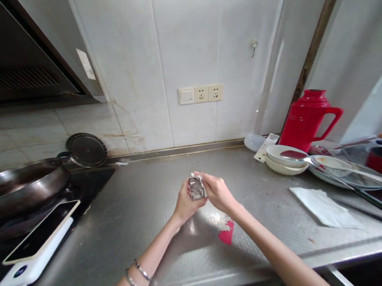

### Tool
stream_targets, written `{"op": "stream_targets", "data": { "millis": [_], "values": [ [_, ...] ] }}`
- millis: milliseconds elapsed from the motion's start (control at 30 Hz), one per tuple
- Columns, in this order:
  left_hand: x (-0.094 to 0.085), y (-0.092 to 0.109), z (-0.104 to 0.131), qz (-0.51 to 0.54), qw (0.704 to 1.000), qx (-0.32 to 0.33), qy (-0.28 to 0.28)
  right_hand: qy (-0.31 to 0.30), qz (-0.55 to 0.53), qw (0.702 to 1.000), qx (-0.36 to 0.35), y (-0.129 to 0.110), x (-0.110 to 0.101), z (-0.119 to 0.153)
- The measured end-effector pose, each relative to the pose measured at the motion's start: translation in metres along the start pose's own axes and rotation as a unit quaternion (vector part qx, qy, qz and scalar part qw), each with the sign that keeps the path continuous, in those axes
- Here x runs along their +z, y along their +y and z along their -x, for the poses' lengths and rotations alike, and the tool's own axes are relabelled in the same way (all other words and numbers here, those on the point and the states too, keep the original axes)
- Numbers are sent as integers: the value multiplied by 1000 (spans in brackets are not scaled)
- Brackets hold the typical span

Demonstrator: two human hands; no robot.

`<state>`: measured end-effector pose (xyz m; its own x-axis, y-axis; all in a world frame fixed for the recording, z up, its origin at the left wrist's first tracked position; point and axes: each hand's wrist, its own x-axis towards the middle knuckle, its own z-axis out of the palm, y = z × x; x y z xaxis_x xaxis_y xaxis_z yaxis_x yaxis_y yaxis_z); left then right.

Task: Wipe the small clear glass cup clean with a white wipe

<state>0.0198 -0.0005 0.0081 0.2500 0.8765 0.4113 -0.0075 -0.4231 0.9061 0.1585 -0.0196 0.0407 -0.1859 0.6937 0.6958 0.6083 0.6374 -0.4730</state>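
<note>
A small packet with a crinkled silver foil face and a bit of red at its edge (196,188) is held above the middle of the steel counter. My left hand (185,206) wraps round it from the left and below. My right hand (219,191) is closed at its right upper edge, fingertips against the foil; exactly what they pinch is too small to make out. Below my hands, a torn pink-red scrap (227,234) with a jagged edge lies on the counter (142,202).
At left, a steel pan (21,188) sits on the black stove, near a phone (41,231) and white power bank (35,257) with cable. At right stand a red thermos flask (306,119), stacked bowls (287,167), plates and utensils. A white tissue (323,206) lies in front of them.
</note>
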Motion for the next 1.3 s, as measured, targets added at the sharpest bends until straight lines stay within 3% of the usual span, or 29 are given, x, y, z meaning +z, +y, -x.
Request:
{"op": "stream_targets", "data": {
  "millis": [300, 500, 633, 767, 933, 1133, 1300],
  "values": [
    [-1, -4, 2, -34, 997, 45, 46, 10, 32, 991, -126, -8, 11, 23],
    [-3, -1, 0, -74, 994, 7, 79, 9, 36, 987, -158, -19, 9, 34],
    [-2, -7, 0, -51, 996, 6, 66, 21, 12, 989, -147, -21, 0, 27],
    [-1, -13, 1, -39, 998, 19, 48, 61, 18, 995, -76, -12, -2, 7],
    [-2, -12, 0, -63, 996, 37, 56, 8, 24, 1000, -3, -6, 12, -2],
    [-4, -4, -2, -63, 994, 40, 75, 37, 37, 994, -100, -14, 22, 15],
    [-6, 3, -3, -46, 993, 4, 107, 19, 79, 985, -153, -23, 22, 27]
  ]
}}
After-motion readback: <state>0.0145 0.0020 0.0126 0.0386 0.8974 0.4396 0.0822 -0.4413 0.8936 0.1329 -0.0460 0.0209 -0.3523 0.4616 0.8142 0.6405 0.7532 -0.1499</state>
